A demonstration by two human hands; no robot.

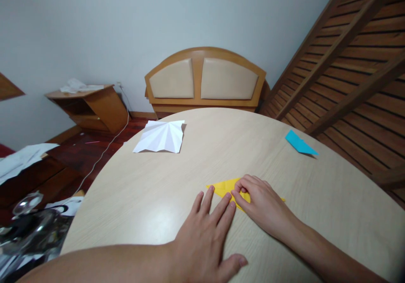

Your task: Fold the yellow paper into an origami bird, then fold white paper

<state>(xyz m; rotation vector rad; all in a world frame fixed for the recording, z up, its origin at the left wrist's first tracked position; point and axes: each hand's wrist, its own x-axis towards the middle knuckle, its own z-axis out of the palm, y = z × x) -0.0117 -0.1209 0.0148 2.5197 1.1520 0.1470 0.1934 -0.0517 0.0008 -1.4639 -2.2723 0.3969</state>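
Observation:
A folded yellow paper (223, 187) lies on the round light-wood table (158, 198) near its front. My right hand (262, 205) rests on top of the yellow paper, fingers curled and pressing down on its right part. My left hand (205, 236) lies flat on the table just left of it, fingers spread, the fingertips touching the paper's lower edge. Only the left tip and a sliver of the paper's right end show.
A creased white paper (161, 136) lies at the table's far left. A folded blue paper (299, 143) sits at the far right edge. Behind the table stand a wooden headboard (204, 80), a small wooden shelf (91, 106) and a slatted wooden frame (354, 63).

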